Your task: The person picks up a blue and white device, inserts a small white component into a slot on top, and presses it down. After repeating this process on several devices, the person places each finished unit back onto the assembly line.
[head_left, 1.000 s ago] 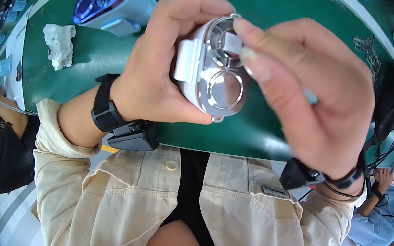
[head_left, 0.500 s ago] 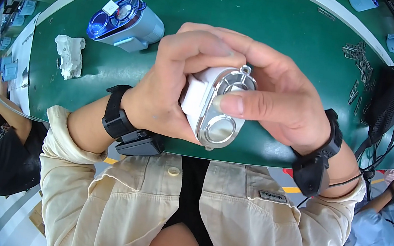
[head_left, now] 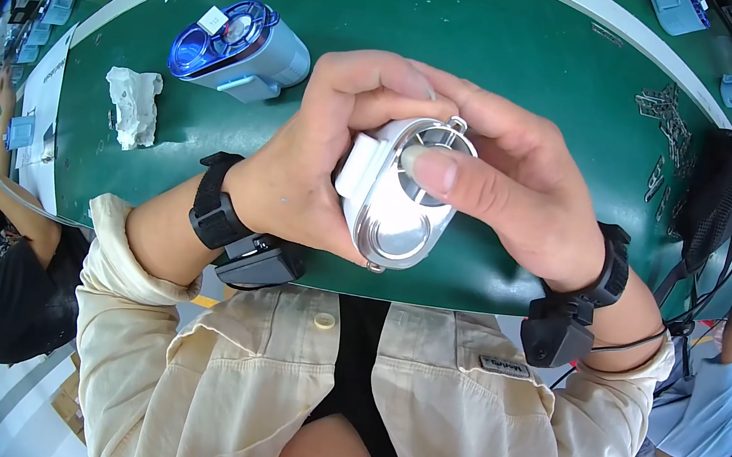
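Tbl grn under unit; ppl nr.

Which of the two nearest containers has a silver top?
The white container, between the left hand and right hand; the blue container, farther left, has a blue top.

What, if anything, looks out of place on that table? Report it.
The crumpled white wad left of the blue device looks like possible litter. Metal pieces at the right lie in a loose, untidy spread. No spill shows.

- The person's two hands are holding one silver-topped case
- One blue container is standing on the near tabletop
- One white lump is lying there
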Demonstrator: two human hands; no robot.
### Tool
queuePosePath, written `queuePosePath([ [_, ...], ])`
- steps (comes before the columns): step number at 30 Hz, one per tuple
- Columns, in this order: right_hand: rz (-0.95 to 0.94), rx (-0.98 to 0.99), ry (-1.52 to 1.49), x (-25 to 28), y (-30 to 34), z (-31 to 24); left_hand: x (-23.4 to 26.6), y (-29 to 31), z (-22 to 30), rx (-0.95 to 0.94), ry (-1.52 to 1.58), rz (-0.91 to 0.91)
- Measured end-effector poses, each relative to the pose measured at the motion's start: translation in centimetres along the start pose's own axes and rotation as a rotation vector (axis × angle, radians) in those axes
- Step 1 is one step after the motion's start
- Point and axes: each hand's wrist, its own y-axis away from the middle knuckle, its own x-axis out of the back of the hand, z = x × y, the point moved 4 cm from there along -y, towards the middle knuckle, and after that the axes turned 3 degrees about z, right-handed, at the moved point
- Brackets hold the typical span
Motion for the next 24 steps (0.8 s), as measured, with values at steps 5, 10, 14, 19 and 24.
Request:
queuePosePath([
  [5,0.017,0.044,0.146,0.2,0.2,-0.2,-0.3,0.0,-0.3,-0.006,0.079,-0.014],
  [10,0.028,0.058,0.134,-0.1,0.3,-0.4,-0.3,0.3,-0.5,0.021,0.079,-0.004],
  [14,-0.010,0.057,0.158,-0.2,0.0,-0.4,-0.3,0.4,-0.5,0.037,0.082,-0.014],
  [19,0.036,-0.084,-0.084,0.1,0.1,-0.7,-0.3,-0.1,-0.5,0.021,0.114,-0.040],
  [24,0.039,-0.138,-0.273,0.3,0.0,-1.1,-0.6,0.4,-1.3,0.060,0.192,-0.010],
])
